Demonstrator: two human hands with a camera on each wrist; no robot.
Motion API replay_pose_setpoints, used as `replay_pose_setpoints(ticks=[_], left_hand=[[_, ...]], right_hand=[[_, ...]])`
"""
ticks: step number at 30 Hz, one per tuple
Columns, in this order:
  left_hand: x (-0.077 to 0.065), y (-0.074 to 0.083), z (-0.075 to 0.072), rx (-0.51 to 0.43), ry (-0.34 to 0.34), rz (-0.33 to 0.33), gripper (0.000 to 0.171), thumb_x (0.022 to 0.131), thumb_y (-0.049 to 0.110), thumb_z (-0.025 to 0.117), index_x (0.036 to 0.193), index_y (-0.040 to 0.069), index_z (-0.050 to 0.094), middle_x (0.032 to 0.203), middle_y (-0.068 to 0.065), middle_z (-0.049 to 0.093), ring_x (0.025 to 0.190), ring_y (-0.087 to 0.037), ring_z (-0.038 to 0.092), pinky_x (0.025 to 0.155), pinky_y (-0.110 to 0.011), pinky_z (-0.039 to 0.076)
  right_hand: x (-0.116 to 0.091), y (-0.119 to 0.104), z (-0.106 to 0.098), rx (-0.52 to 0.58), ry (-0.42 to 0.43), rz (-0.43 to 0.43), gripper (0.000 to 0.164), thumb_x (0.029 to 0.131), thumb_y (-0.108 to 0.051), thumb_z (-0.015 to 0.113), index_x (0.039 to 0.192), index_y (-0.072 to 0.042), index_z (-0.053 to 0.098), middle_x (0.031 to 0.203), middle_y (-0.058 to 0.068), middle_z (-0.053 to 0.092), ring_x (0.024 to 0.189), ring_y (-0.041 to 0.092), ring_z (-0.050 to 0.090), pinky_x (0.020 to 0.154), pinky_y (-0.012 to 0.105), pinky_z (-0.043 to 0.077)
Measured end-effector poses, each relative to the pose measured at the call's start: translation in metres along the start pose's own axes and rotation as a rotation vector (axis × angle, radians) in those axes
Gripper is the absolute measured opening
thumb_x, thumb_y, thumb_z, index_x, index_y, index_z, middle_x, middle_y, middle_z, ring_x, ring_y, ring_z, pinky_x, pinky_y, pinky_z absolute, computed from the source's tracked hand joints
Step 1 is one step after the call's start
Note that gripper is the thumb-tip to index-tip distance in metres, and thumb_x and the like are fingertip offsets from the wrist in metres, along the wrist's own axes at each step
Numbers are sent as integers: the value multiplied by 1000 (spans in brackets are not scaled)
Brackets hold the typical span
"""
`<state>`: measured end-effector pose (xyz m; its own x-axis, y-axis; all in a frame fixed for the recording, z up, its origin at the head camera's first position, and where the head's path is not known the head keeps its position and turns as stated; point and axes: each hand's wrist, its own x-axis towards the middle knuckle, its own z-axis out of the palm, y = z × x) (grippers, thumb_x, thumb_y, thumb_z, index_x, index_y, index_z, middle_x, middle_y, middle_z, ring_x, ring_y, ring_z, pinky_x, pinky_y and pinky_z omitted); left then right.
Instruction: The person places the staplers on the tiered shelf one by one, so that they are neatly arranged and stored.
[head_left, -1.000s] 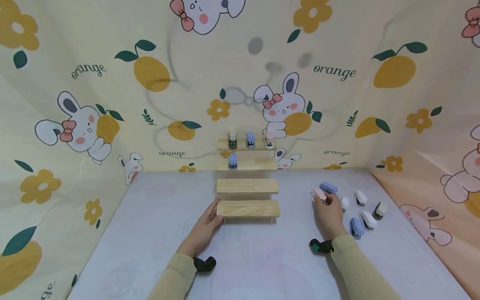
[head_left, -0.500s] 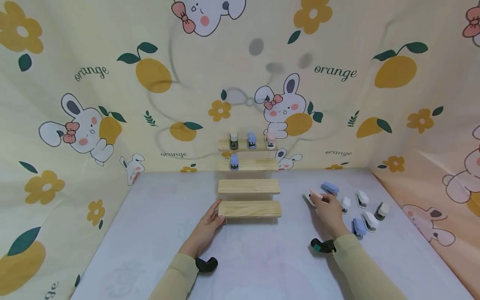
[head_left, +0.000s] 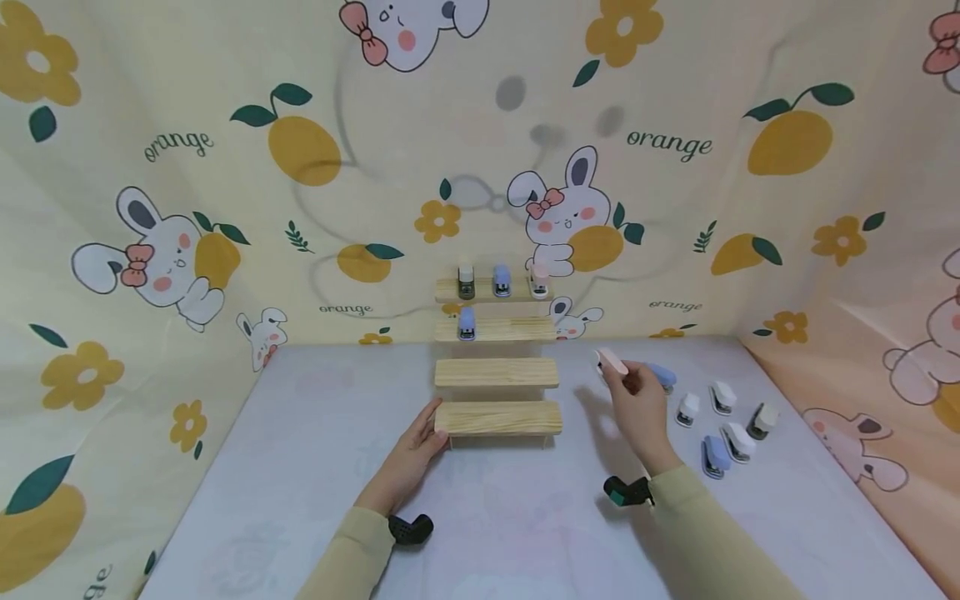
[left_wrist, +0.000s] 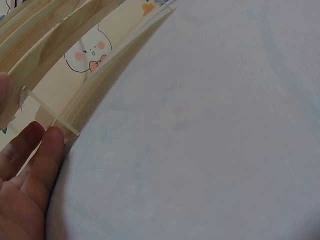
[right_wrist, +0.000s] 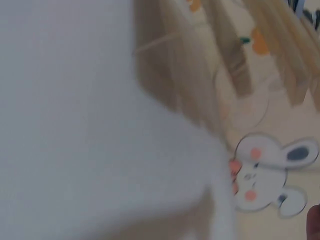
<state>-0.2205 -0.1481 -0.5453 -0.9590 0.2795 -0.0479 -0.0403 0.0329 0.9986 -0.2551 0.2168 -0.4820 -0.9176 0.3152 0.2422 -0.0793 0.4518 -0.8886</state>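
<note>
My right hand (head_left: pixel 641 412) pinches a small pink-and-white stapler (head_left: pixel 613 362) between thumb and fingers, raised over the table right of the stepped wooden display stand (head_left: pixel 497 372). In the right wrist view, only a fingertip (right_wrist: pixel 313 222) shows at the right edge, and the stapler is out of frame. My left hand (head_left: pixel 411 450) holds the stand's left end at the lowest shelf (head_left: pixel 498 417), thumb at the front corner. Seen from the left wrist, fingertips touch the clear side support (left_wrist: pixel 52 112). A dark-and-white, a blue and a pink stapler (head_left: pixel 539 282) stand on the top shelf; a blue stapler (head_left: pixel 467 323) is one shelf below, at left.
Several more staplers lie on the table at right: a blue stapler (head_left: pixel 663 377) partly behind my right hand, white staplers (head_left: pixel 723 397), another blue stapler (head_left: pixel 716 456) and a dark-and-white stapler (head_left: pixel 762 422). A patterned cloth backdrop (head_left: pixel 480 150) surrounds the pale table (head_left: pixel 510 525).
My right hand has lifted the pink stapler away from the other staplers, moving left and up toward the stand. The left hand has stayed at the lowest shelf's left end.
</note>
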Motion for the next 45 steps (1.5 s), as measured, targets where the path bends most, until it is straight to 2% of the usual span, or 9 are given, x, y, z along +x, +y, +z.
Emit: replay_pose_setpoints(ticks=[5,10,17,21,25,31,35,38,45], left_hand=[[0,3,0,63,6,6,60,102,19,49,155,27,20,147,-14,42,132,-24,42,110,-44,28],[0,8,0,127,4,10,60,102,14,49,155,20,20,143,-20,45,130,-30,44,109,-49,28],[-5,16,-5,313,3,-8,59,101,33,51,153,35,22,139,-10,52,129,-23,46,109,-48,29],[-5,18,-10,358,-17,-27,60,99,39,53,151,40,23,139,-7,52,130,-24,44,110,-51,27],[-3,16,-13,364,-34,-30,61,99,40,54,151,38,24,140,-8,51,130,-24,44,110,-50,26],[0,14,-14,278,-64,-4,63,100,30,55,153,30,22,135,-12,54,126,-24,48,109,-50,29],[0,13,-16,251,-69,-15,63,99,33,55,153,31,22,136,-13,53,126,-27,47,109,-51,28],[1,12,-15,248,-55,-40,63,98,37,56,152,35,23,136,-13,52,129,-29,45,110,-52,26],[2,9,-14,241,-36,-29,61,99,35,55,152,31,24,133,-12,55,129,-30,45,109,-53,25]], right_hand=[[-7,-24,7,40,14,-67,45,95,-44,59,120,-7,56,108,8,62,93,18,57,71,18,47],[-11,-43,17,50,-24,-142,43,96,-44,58,120,-9,55,108,6,62,93,17,58,72,20,48],[-11,-59,34,75,-48,-241,36,97,-36,59,119,-7,55,111,8,62,98,20,60,84,35,49],[-11,-67,43,79,-67,-258,36,97,-36,59,119,-8,54,116,7,60,100,21,59,82,40,50],[-10,-70,50,64,-70,-273,36,97,-37,59,119,-9,54,122,6,58,101,21,57,81,39,49],[-6,-78,60,41,-60,-337,32,96,-30,62,116,-7,56,109,8,62,100,23,57,90,42,45],[-1,-83,70,32,-63,-346,30,97,-31,61,114,-8,56,105,8,63,103,24,57,92,44,44],[1,-84,76,43,-62,-342,28,97,-30,61,113,-8,56,106,9,64,102,25,58,90,45,44],[9,-90,90,1,-78,-375,29,98,-27,60,116,-4,55,103,9,62,94,23,58,84,41,47]])
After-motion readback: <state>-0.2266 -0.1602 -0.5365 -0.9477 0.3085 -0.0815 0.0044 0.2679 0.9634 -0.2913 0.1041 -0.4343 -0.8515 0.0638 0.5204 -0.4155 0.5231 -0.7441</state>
